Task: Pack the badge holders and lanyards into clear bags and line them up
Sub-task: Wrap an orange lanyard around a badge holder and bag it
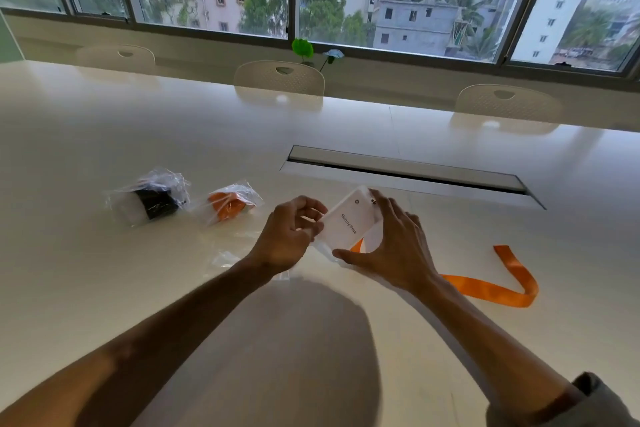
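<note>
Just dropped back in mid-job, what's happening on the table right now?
A person is holding a white badge holder above the table with both hands: the left hand pinches its left edge, the right hand grips its right side. An orange lanyard trails from it across the table, not yet bagged. Two packed clear bags lie to the left, side by side: one with a black lanyard, one with an orange lanyard. An empty clear bag seems to lie under the left wrist.

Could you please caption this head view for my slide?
Both hands hold a badge holder beside two packed bags.
</note>
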Tool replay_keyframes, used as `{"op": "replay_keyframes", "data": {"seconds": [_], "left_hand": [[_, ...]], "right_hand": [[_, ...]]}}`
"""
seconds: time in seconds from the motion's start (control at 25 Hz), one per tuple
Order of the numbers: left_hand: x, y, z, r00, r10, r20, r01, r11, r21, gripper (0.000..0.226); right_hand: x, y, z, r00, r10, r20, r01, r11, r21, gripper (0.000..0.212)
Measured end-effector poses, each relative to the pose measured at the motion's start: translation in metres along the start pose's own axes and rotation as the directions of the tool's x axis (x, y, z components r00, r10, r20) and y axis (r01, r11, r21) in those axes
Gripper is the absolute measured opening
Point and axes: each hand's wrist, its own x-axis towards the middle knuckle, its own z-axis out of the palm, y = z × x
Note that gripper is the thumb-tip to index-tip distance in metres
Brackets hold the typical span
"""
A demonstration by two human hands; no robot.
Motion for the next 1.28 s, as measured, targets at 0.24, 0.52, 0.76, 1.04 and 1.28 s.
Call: {"op": "replay_keyframes", "data": {"seconds": [0.24,0.52,0.76,1.04,1.28], "left_hand": [[0.009,0.031,-0.026,0.997,0.053,-0.048,-0.060,0.987,-0.149,0.018],[0.027,0.077,-0.057,0.990,0.135,-0.048,-0.143,0.906,-0.398,0.031],[0.052,0.108,-0.080,0.975,0.175,-0.138,-0.223,0.804,-0.551,0.024],[0.075,0.104,-0.077,0.898,0.166,-0.407,-0.321,0.881,-0.348,0.026],[0.076,0.073,-0.050,0.661,0.713,-0.233,-0.534,0.666,0.521,0.027]], "right_hand": [[0.028,-0.007,-0.043,0.987,-0.143,0.071,0.128,0.974,0.187,0.100],[0.072,-0.047,-0.098,0.992,-0.110,-0.063,0.124,0.946,0.299,0.087],[0.093,-0.060,-0.099,0.993,0.116,-0.009,-0.070,0.659,0.749,0.062],[0.083,-0.074,-0.060,0.964,0.257,-0.072,-0.137,0.708,0.693,0.024],[0.069,-0.112,-0.058,0.986,0.091,0.143,-0.150,0.862,0.484,0.022]]}}
